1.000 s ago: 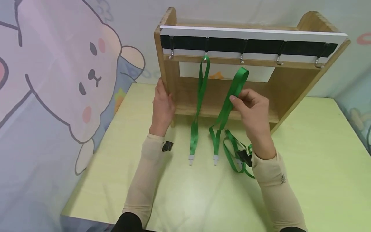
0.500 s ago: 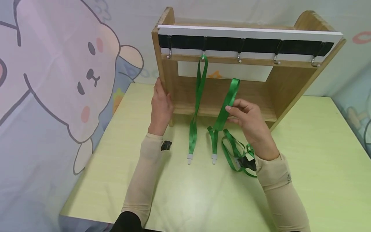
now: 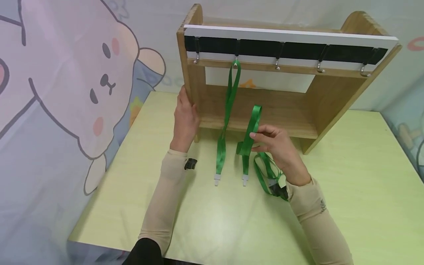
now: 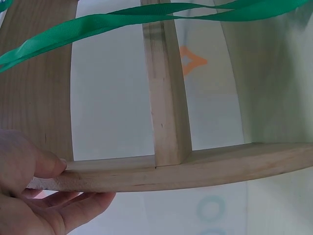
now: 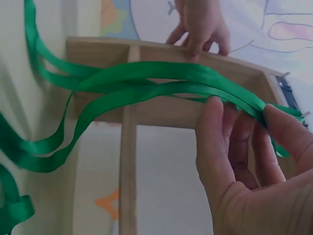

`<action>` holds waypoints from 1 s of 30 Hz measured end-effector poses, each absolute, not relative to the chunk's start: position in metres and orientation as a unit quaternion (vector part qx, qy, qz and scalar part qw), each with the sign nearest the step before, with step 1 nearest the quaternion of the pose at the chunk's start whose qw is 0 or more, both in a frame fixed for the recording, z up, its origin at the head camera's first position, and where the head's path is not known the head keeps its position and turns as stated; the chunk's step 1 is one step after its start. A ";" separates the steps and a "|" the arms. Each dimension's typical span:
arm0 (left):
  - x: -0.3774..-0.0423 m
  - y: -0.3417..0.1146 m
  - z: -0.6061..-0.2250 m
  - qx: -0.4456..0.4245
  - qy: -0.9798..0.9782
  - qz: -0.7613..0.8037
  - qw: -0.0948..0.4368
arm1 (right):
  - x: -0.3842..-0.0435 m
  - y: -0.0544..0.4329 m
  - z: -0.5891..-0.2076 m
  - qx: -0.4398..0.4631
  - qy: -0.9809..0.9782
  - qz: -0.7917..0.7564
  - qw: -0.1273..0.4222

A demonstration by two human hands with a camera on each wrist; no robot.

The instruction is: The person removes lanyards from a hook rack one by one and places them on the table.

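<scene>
My left hand (image 3: 186,123) grips the left side panel of a wooden shelf rack (image 3: 258,101). In the left wrist view its thumb lies on one side of the panel edge (image 4: 161,177) and its fingers on the other. With thumb and fingers, my right hand (image 3: 278,151) pinches a green lanyard (image 3: 254,119) in front of the lower shelf. The lanyard's loop stands up above the hand, and its pale clip (image 3: 245,179) is down at the table. To its left, another green lanyard (image 3: 229,106) hangs from the second hook (image 3: 236,60) from the left.
More green lanyard strap (image 3: 261,176) lies heaped on the table (image 3: 212,221), partly behind the right wrist. Other metal hooks (image 3: 277,65) line the rack's white and black front strip. A patterned cloth (image 3: 66,92) backs the table.
My right hand has moved down and left, bringing the pinched lanyard's loop lower, while its strap folds near the table. The left hand keeps its grip on the panel.
</scene>
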State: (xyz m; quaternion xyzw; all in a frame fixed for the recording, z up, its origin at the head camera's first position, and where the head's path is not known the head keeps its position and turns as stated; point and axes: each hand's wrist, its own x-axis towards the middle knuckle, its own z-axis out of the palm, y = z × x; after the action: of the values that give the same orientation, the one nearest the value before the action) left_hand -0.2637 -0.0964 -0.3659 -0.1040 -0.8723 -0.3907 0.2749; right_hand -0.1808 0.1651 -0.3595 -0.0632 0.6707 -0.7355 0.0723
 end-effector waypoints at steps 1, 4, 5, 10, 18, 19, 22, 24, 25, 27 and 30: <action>-0.264 -0.096 -0.366 -0.105 -0.873 -0.390 0.274 | -0.181 0.166 -0.361 -0.059 0.675 -0.731 0.075; -0.264 -0.094 -0.367 -0.108 -0.875 -0.388 0.271 | -0.182 0.168 -0.365 -0.046 0.690 -0.717 0.082; -0.264 -0.094 -0.367 -0.108 -0.875 -0.387 0.270 | -0.183 0.169 -0.367 -0.043 0.695 -0.713 0.086; -0.262 -0.096 -0.366 -0.101 -0.876 -0.384 0.275 | -0.189 0.167 -0.378 -0.046 0.715 -0.689 0.115; -0.263 -0.097 -0.366 -0.100 -0.876 -0.385 0.272 | -0.193 0.153 -0.395 -0.054 0.730 -0.665 0.149; -0.263 -0.097 -0.366 -0.100 -0.876 -0.384 0.273 | -0.194 0.151 -0.397 -0.054 0.733 -0.661 0.153; -0.263 -0.096 -0.365 -0.102 -0.875 -0.384 0.275 | -0.195 0.147 -0.403 -0.049 0.748 -0.641 0.165; -0.263 -0.096 -0.365 -0.102 -0.875 -0.384 0.277 | -0.195 0.145 -0.406 -0.042 0.758 -0.628 0.169; -0.263 -0.096 -0.364 -0.102 -0.875 -0.383 0.277 | -0.196 0.145 -0.407 -0.040 0.765 -0.620 0.170; -0.263 -0.096 -0.364 -0.100 -0.876 -0.384 0.276 | -0.197 0.146 -0.409 -0.034 0.781 -0.600 0.167; -0.263 -0.096 -0.365 -0.097 -0.877 -0.383 0.273 | -0.198 0.147 -0.412 -0.024 0.806 -0.569 0.162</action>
State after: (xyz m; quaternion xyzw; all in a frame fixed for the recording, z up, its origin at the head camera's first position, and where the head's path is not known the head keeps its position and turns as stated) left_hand -0.2628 -0.0963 -0.3646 -0.0967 -0.8772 -0.3830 0.2728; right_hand -0.1976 0.1475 -0.4122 -0.0239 0.8056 -0.5692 0.1625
